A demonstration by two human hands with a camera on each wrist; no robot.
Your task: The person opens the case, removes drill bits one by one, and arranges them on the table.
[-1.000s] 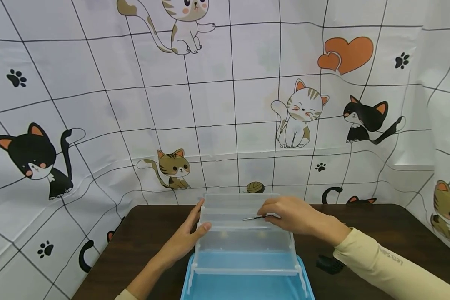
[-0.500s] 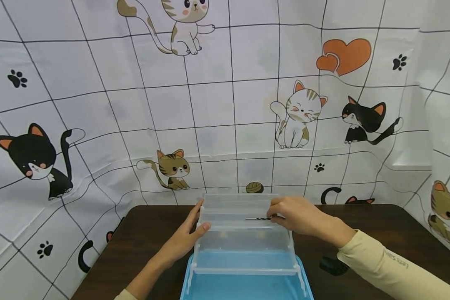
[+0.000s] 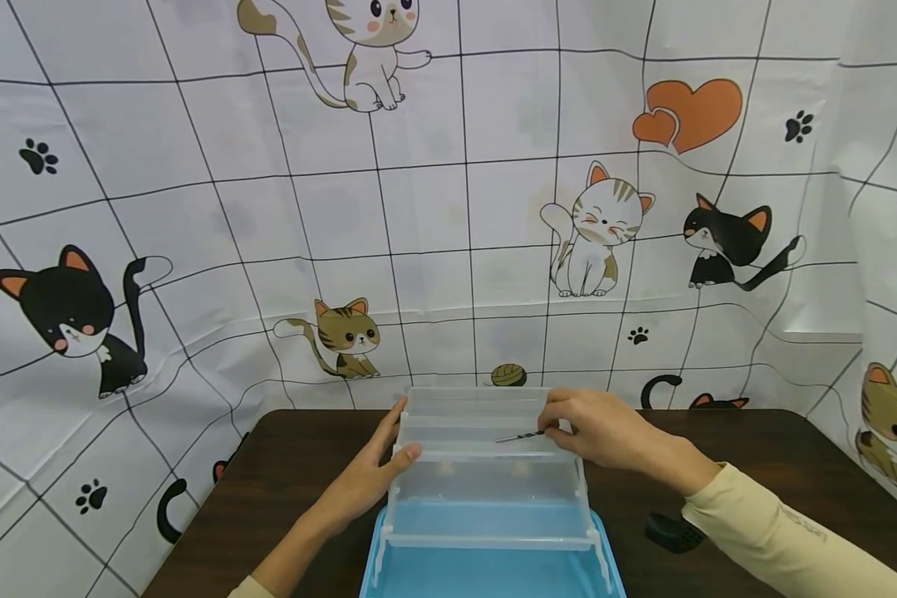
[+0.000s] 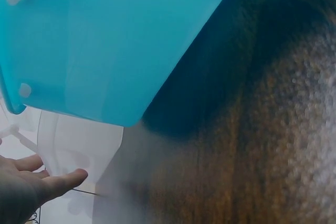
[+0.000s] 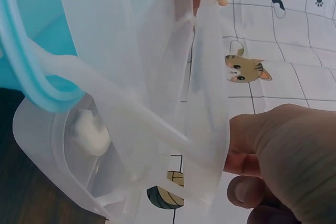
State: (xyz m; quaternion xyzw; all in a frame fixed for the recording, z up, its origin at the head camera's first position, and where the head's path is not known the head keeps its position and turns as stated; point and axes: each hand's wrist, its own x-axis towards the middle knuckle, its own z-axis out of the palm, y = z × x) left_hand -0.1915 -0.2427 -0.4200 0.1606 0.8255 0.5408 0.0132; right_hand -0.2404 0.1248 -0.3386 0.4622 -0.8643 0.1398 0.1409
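A blue storage box (image 3: pixel 486 573) with clear fold-out trays (image 3: pixel 486 482) stands before me on the dark table. Over the upper tray, my right hand (image 3: pixel 594 428) pinches a thin drill bit (image 3: pixel 518 437) between thumb and fingers. The bit points left and tilts slightly down; its tip is small and hard to make out. My left hand (image 3: pixel 366 477) rests against the left side of the trays, its fingers straight and thumb apart. In the left wrist view, that hand (image 4: pixel 31 187) lies beside a clear tray (image 4: pixel 79 142). The right wrist view hides the bit behind the hand (image 5: pixel 283 156).
On the dark wooden table (image 3: pixel 299 448) a black object (image 3: pixel 673 532) lies right of the box, partly under the right sleeve (image 3: pixel 762 523). A cat-printed sheet (image 3: pixel 448 208) hangs behind. A white lump (image 5: pixel 89 132) shows in a clear tray in the right wrist view.
My right hand has shifted slightly right with the drill bit; the bit levelled, then tilted down to the left again. The left hand stays in place.
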